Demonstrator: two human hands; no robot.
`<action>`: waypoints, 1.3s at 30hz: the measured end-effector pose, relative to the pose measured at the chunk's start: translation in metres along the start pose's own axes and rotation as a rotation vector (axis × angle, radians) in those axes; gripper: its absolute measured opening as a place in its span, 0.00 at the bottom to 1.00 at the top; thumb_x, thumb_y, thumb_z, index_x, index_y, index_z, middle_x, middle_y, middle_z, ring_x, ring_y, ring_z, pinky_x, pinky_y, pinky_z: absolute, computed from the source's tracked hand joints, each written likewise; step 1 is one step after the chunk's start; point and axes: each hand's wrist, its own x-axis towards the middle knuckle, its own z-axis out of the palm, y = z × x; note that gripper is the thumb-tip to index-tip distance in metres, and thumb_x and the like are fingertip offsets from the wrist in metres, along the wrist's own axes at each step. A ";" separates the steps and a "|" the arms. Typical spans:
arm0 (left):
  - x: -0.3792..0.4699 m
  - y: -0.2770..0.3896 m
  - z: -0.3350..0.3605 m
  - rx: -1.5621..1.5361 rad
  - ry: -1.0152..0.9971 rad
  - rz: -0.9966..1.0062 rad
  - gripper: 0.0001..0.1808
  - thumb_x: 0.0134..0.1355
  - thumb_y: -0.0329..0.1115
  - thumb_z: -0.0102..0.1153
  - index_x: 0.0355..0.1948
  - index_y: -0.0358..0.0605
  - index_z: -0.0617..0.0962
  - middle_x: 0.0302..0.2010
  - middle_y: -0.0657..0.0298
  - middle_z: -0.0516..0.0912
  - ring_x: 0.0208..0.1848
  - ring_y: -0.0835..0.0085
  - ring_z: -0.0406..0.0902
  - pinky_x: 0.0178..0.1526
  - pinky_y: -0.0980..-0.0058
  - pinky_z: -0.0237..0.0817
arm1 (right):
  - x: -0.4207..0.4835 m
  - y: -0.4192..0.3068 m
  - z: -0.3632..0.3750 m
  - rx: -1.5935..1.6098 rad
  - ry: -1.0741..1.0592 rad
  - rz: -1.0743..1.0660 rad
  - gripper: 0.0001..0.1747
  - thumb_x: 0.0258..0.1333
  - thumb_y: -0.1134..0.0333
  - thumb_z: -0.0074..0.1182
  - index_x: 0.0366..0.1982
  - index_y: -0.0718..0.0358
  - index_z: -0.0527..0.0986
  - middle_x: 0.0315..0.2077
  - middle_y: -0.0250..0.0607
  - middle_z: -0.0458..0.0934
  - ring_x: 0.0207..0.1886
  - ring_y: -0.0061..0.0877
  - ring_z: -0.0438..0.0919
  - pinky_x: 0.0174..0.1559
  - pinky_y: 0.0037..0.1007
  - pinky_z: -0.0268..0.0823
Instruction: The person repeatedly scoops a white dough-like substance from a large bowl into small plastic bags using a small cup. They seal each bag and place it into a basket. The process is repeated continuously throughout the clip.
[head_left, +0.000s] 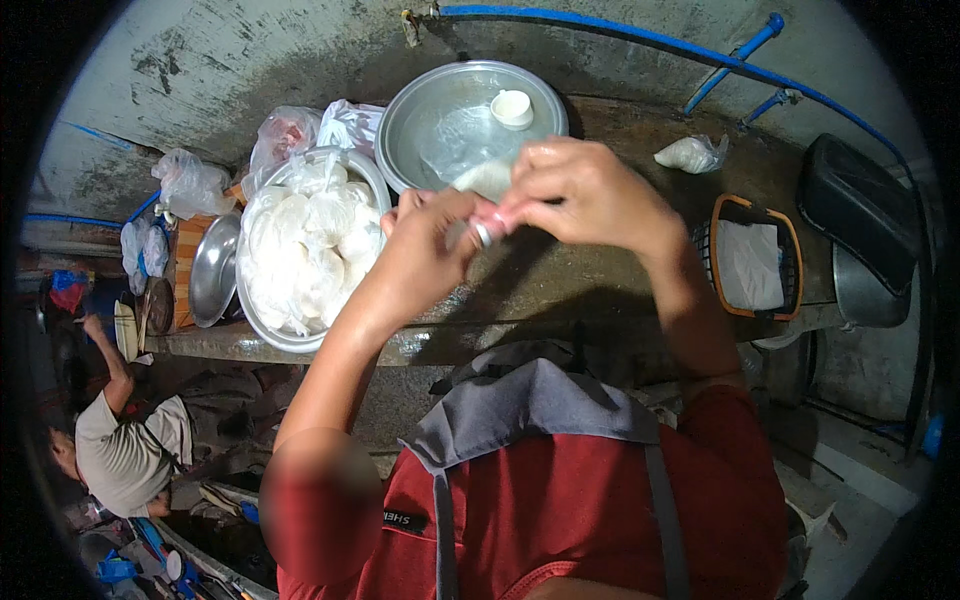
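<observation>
My left hand (442, 247) and my right hand (570, 195) meet above the counter, pinching the neck of a clear plastic bag with white contents (484, 178). The bag hangs over the near rim of a large round metal basin (390, 150). Inside the basin lie a white cup (512, 109) and what looks like water or clear plastic. Left of my hands, an oval metal basin (247, 322) is heaped with knotted clear bags of white contents (315, 232).
A small white-filled bag (690, 154), an orange-rimmed basket (724, 289), a black container (855, 210) and a metal pot (870, 289) stand right. A metal bowl (214, 270) and plastic bags (193, 184) are left. Blue pipes (600, 22) line the wall. Another person (124, 457) is at far left.
</observation>
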 end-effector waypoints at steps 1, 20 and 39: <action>0.007 -0.021 0.013 -0.203 0.023 -0.085 0.08 0.56 0.36 0.54 0.33 0.45 0.77 0.30 0.67 0.77 0.34 0.76 0.64 0.41 0.77 0.50 | 0.003 0.004 0.013 -0.017 0.177 0.006 0.09 0.39 0.75 0.56 0.30 0.62 0.77 0.24 0.37 0.74 0.31 0.28 0.74 0.35 0.25 0.66; -0.039 -0.136 0.252 -1.230 -0.179 -1.276 0.13 0.57 0.37 0.42 0.36 0.44 0.76 0.34 0.62 0.77 0.36 0.71 0.71 0.37 0.72 0.62 | -0.169 0.065 0.233 0.055 0.555 0.834 0.05 0.38 0.76 0.50 0.24 0.64 0.71 0.22 0.47 0.72 0.26 0.40 0.73 0.28 0.34 0.65; -0.060 -0.177 0.232 -0.656 -0.186 -0.238 0.07 0.55 0.31 0.54 0.33 0.42 0.80 0.26 0.67 0.74 0.31 0.76 0.70 0.35 0.79 0.63 | -0.191 0.095 0.248 0.949 0.741 1.066 0.02 0.36 0.77 0.49 0.20 0.67 0.72 0.14 0.32 0.69 0.16 0.17 0.67 0.20 0.21 0.58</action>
